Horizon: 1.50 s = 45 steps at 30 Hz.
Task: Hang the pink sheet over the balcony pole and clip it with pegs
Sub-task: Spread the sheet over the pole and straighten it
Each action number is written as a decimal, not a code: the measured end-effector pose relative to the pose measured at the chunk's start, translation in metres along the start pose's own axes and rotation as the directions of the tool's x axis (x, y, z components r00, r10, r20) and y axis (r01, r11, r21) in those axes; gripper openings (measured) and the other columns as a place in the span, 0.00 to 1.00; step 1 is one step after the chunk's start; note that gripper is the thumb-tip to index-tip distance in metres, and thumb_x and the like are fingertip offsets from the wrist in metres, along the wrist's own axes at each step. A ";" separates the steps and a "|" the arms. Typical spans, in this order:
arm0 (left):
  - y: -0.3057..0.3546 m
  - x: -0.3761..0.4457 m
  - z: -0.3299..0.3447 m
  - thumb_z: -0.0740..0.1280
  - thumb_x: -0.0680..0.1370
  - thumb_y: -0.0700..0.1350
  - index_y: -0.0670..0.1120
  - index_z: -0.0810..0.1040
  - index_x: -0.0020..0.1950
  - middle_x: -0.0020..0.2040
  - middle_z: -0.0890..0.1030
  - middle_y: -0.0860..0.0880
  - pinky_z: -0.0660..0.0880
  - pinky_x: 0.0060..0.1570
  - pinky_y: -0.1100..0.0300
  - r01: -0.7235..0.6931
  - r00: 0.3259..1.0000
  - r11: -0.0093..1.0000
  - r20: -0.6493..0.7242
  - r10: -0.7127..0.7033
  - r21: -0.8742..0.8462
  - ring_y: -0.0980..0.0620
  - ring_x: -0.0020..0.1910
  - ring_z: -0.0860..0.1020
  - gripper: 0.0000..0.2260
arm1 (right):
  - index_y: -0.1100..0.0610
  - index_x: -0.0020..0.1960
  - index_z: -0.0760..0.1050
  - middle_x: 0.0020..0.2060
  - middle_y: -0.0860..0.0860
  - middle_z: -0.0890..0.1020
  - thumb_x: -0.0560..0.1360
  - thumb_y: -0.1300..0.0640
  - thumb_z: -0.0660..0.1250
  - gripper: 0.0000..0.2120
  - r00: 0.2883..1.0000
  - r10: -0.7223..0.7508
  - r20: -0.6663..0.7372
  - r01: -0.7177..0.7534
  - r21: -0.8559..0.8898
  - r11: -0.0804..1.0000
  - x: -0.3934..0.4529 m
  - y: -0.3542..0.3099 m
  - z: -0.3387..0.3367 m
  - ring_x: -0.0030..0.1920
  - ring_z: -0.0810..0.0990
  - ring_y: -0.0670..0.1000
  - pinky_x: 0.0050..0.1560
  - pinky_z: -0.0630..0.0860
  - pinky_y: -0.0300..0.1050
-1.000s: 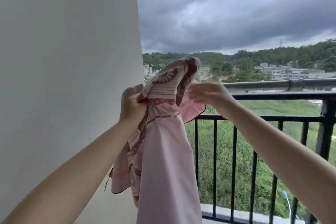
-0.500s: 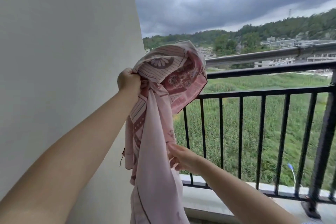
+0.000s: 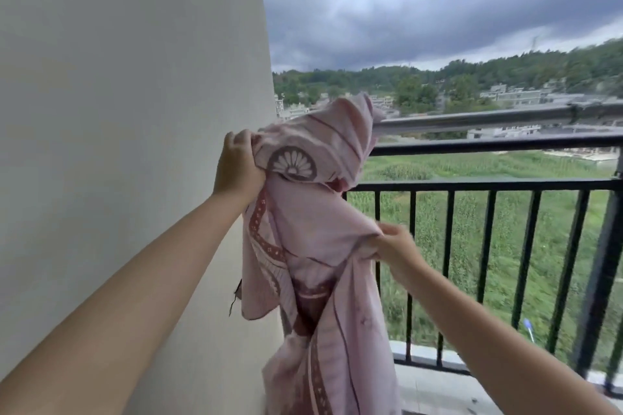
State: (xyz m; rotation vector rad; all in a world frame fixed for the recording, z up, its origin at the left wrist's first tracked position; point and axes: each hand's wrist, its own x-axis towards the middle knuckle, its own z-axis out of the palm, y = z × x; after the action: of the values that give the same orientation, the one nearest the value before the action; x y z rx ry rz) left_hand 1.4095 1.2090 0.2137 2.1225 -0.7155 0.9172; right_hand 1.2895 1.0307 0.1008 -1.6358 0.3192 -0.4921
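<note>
The pink sheet (image 3: 317, 246), patterned with dark red bands and a fan motif, hangs bunched in front of me beside the wall. My left hand (image 3: 236, 168) grips its top fold at the left, near the left end of the grey balcony pole (image 3: 472, 118). My right hand (image 3: 397, 248) pinches an edge of the sheet lower down, at mid height, pulling it rightward. The sheet's top peak rises over the pole's left end, hiding that end. No pegs are in view.
A white wall (image 3: 128, 111) fills the left side. A black metal railing (image 3: 488, 185) with vertical bars runs below the pole, with a thick post (image 3: 603, 263) at the right. A concrete ledge (image 3: 438, 381) lies at its foot. Fields, buildings and hills lie beyond.
My right hand dropped from the sheet's top to below the railing, then rose and took hold of the sheet's edge. My left hand kept its grip on the top fold.
</note>
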 end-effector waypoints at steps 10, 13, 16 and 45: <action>0.068 0.050 0.001 0.60 0.78 0.45 0.33 0.71 0.58 0.57 0.73 0.32 0.67 0.55 0.52 -0.075 0.997 0.981 -0.009 0.074 -0.180 0.38 0.57 0.72 0.16 | 0.66 0.48 0.78 0.37 0.58 0.79 0.66 0.66 0.69 0.11 0.760 -0.639 -0.119 0.482 -0.556 0.677 0.023 -0.216 -0.080 0.42 0.75 0.49 0.46 0.78 0.53; 0.083 0.046 0.025 0.58 0.79 0.44 0.32 0.74 0.57 0.57 0.76 0.31 0.66 0.54 0.52 -0.077 0.997 0.980 -0.017 0.075 -0.184 0.37 0.57 0.73 0.16 | 0.65 0.40 0.79 0.32 0.61 0.79 0.64 0.67 0.70 0.05 0.866 -0.496 -0.056 0.370 -0.597 0.712 0.006 -0.182 -0.112 0.36 0.75 0.49 0.37 0.78 0.45; 0.094 0.046 0.042 0.56 0.80 0.43 0.34 0.75 0.58 0.58 0.77 0.32 0.68 0.54 0.51 -0.011 0.998 0.978 -0.061 -0.001 -0.208 0.37 0.58 0.74 0.16 | 0.60 0.34 0.77 0.31 0.54 0.78 0.64 0.64 0.70 0.03 1.000 -0.016 0.022 0.027 -0.648 0.761 0.001 -0.122 -0.144 0.31 0.76 0.48 0.35 0.76 0.37; 0.118 0.054 0.034 0.60 0.75 0.48 0.49 0.75 0.39 0.44 0.77 0.46 0.70 0.37 0.60 -0.244 0.878 0.942 0.465 0.113 0.231 0.49 0.44 0.74 0.07 | 0.64 0.40 0.78 0.26 0.52 0.74 0.76 0.63 0.58 0.11 0.629 -0.759 -0.171 0.271 -0.866 0.420 0.064 -0.194 -0.153 0.26 0.69 0.48 0.28 0.69 0.38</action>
State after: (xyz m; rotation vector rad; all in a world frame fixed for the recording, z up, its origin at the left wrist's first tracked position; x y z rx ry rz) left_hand 1.3716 1.1012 0.2834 2.6003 -1.0833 0.6543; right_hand 1.2543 0.8922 0.3125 -2.4692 0.4575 -1.5566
